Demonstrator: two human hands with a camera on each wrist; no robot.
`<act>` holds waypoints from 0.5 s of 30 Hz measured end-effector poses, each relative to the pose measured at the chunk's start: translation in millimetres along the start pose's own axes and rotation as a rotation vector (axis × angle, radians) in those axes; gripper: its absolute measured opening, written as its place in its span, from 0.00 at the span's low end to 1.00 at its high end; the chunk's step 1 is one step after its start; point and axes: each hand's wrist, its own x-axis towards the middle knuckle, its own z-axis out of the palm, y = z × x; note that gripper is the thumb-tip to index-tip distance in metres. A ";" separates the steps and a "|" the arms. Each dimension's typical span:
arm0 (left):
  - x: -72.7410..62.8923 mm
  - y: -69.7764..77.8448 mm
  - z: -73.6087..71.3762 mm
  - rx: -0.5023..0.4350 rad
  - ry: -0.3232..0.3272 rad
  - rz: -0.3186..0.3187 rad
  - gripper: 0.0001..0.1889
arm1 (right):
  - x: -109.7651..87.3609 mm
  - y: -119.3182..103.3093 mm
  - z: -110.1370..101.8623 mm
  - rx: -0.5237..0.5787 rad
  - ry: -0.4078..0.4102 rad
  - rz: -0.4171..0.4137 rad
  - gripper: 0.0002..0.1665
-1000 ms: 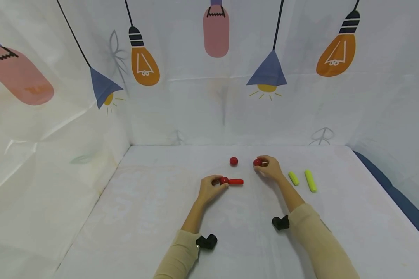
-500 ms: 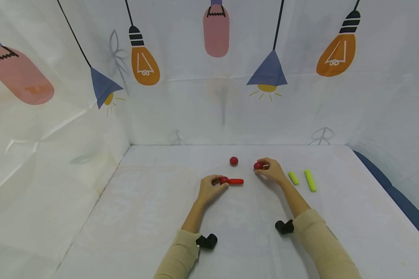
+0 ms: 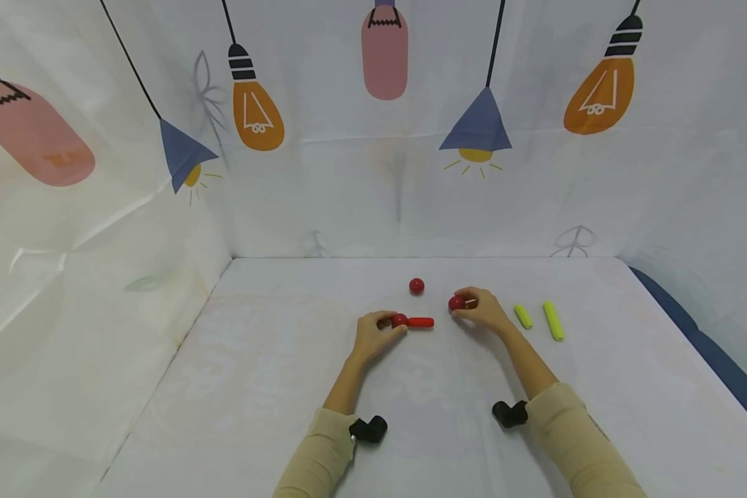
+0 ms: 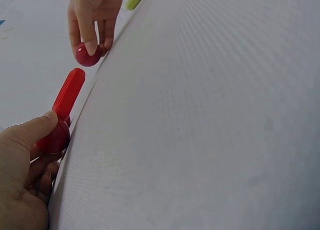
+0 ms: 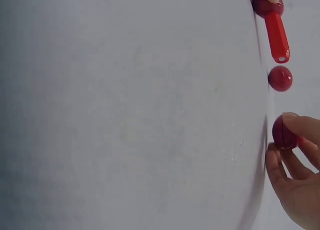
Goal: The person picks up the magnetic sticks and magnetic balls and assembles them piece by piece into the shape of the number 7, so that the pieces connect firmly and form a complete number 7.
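Observation:
My left hand [image 3: 373, 337] grips a dark red ball [image 4: 59, 138] between thumb and fingers, low at the white table. From that ball a bright red ribbed rod [image 3: 420, 322] points right, toward my other hand; a pale spot marks its free end in the right wrist view. With thumb and fingertips, my right hand [image 3: 482, 308] pinches a second dark red ball [image 3: 456, 303], held to the right of the rod's end and a little farther back. A third red ball [image 3: 416, 286] lies on the table behind the rod, with no hand on it.
Two yellow-green rods, a short one [image 3: 523, 316] and a longer one [image 3: 553, 321], lie right of my right hand. A white sheet [image 3: 348, 194] printed with lamps and bulbs rises behind the table [image 3: 255, 387]. Black wrist cameras stick out from both sleeves.
My right hand has come a little nearer to me with its ball, ending slightly closer to the rod. The left hand, its ball and the rod have stayed in place.

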 end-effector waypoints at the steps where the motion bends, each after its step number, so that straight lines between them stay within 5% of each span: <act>1: 0.2 0.2 -0.1 -0.001 0.000 -0.001 0.19 | -1.0 -0.7 0.2 0.000 -0.006 0.003 0.27; 15: -0.5 0.9 -0.5 -0.009 0.001 -0.012 0.19 | -12.0 -7.1 8.1 0.013 -0.064 0.004 0.27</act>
